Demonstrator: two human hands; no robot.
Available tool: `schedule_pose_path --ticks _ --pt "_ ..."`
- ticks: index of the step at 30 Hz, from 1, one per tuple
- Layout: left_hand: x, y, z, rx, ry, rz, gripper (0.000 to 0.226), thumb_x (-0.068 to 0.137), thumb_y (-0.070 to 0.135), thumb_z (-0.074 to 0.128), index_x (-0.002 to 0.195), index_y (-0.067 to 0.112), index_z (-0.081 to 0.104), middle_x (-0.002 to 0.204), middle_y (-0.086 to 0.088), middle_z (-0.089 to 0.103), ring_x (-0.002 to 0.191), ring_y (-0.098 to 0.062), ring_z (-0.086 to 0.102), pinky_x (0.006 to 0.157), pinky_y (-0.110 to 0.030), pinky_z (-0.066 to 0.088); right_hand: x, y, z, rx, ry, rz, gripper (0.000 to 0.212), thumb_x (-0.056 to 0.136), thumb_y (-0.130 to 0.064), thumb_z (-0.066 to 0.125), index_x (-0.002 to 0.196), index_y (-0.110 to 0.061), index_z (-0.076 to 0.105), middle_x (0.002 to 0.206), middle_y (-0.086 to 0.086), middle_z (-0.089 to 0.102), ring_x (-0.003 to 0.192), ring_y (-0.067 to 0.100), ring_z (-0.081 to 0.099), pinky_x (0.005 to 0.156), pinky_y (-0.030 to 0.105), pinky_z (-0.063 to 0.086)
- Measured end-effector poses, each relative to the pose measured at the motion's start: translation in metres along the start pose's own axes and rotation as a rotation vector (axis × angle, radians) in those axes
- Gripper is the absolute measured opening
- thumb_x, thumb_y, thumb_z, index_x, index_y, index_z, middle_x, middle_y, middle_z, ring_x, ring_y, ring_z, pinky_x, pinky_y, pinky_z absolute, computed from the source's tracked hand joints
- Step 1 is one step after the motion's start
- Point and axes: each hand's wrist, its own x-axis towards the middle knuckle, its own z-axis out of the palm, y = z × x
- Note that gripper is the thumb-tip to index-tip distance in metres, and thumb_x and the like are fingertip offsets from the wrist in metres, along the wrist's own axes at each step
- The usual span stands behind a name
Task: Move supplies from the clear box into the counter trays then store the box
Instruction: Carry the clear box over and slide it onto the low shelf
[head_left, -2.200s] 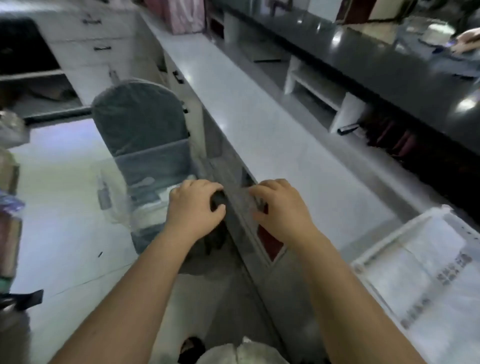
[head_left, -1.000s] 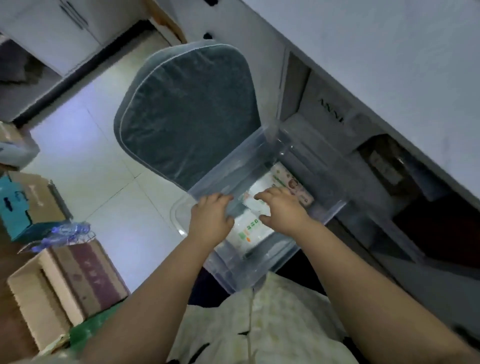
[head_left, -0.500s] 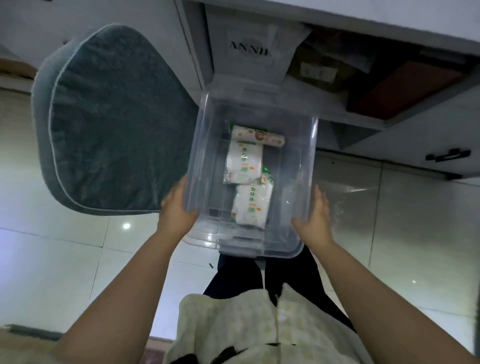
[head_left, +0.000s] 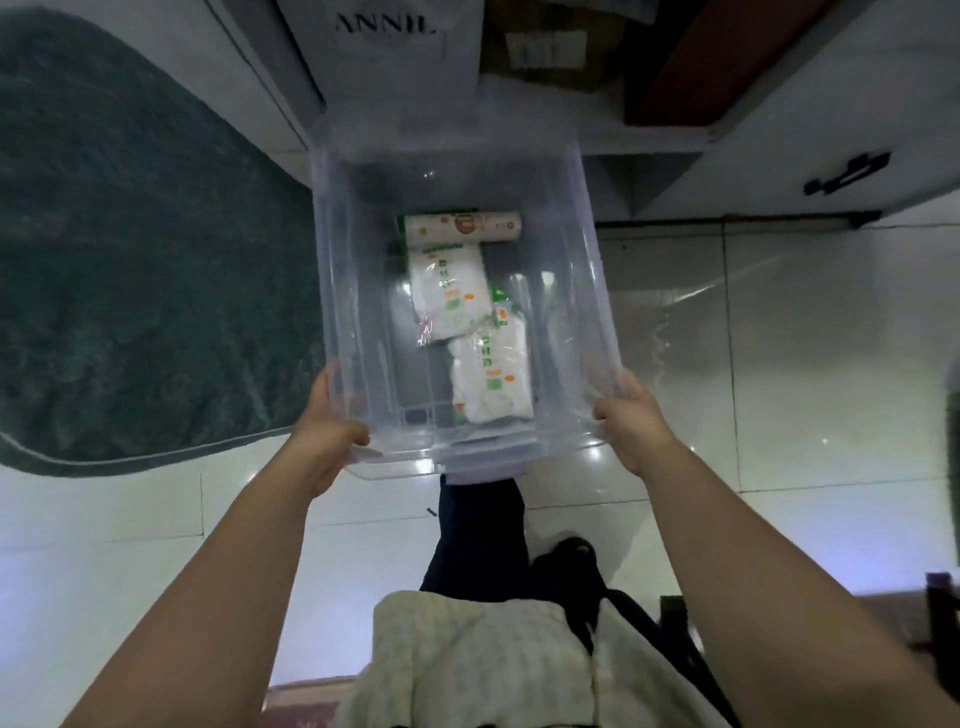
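Observation:
I hold a clear plastic box (head_left: 353, 249) above the floor, in front of me. My left hand (head_left: 324, 421) grips its near left corner and my right hand (head_left: 631, 415) grips its near right corner. Inside lie two white packets with green and orange print, one (head_left: 449, 291) further in and one (head_left: 491, 376) nearer me, plus a small printed roll (head_left: 467, 224) at the far end. The counter trays are out of view.
A dark green padded chair (head_left: 130, 249) stands close on the left. Beyond the box is an open cubby under the counter with a white box marked ANNIE (head_left: 384, 47), cartons and a red-brown item (head_left: 691, 57). A cabinet handle (head_left: 847, 174) is right. Glossy tiled floor (head_left: 779, 364) lies below.
I turned from the counter edge down to the box, took hold of its two sides and drew it out of the cubby toward me. The box is now nearer and higher.

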Motion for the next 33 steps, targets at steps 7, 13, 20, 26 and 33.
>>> schedule_pose_path --ticks 7,13,20,26,33 --pt "-0.041 0.033 0.116 0.180 -0.253 0.056 0.094 0.070 -0.024 0.048 0.131 0.048 0.041 0.121 -0.007 0.057 0.093 -0.031 0.065 0.058 -0.045 0.058 -0.074 -0.032 -0.126 0.247 0.196 -0.095 0.089 0.069 0.021 0.032 0.123 -0.046 0.056 0.131 -0.001 0.057 0.107 0.034 0.056 0.066 0.040 0.046" --pt "-0.067 0.102 0.276 0.466 -0.525 0.265 0.102 0.071 -0.017 0.056 0.139 0.053 0.026 0.132 0.001 0.051 0.102 -0.028 0.064 0.064 -0.042 0.058 -0.136 -0.020 -0.241 0.562 0.419 -0.190 0.086 0.075 0.017 0.033 0.129 -0.049 0.049 0.137 -0.006 0.055 0.115 0.033 0.056 0.068 0.041 0.045" --pt "-0.134 0.157 0.491 0.580 -0.769 0.438 0.083 0.062 0.017 0.077 0.132 0.046 0.043 0.121 0.004 0.061 0.090 -0.021 0.071 0.056 -0.032 0.057 -0.177 -0.041 -0.387 0.840 0.553 -0.373 0.065 0.091 0.001 0.046 0.137 -0.045 0.040 0.134 -0.006 0.054 0.103 0.030 0.056 0.057 0.036 0.050" --pt "-0.190 0.171 0.674 0.605 -0.788 0.560 0.080 0.076 -0.012 0.051 0.097 0.065 0.057 0.091 0.008 0.072 0.066 -0.017 0.071 0.044 -0.030 0.052 -0.191 -0.102 -0.547 0.876 0.682 -0.483 0.051 0.091 -0.012 0.060 0.129 -0.045 0.052 0.098 0.003 0.058 0.081 0.029 0.049 0.045 0.031 0.040" --pt "-0.231 0.183 0.821 0.653 -0.822 0.598 0.086 0.073 -0.008 0.049 0.117 0.065 0.050 0.096 0.016 0.071 0.079 -0.024 0.071 0.057 -0.041 0.058 -0.187 -0.169 -0.713 0.811 0.764 -0.514 0.073 0.070 0.007 0.041 0.113 -0.047 0.063 0.088 0.000 0.066 0.069 0.029 0.044 0.047 0.031 0.034"
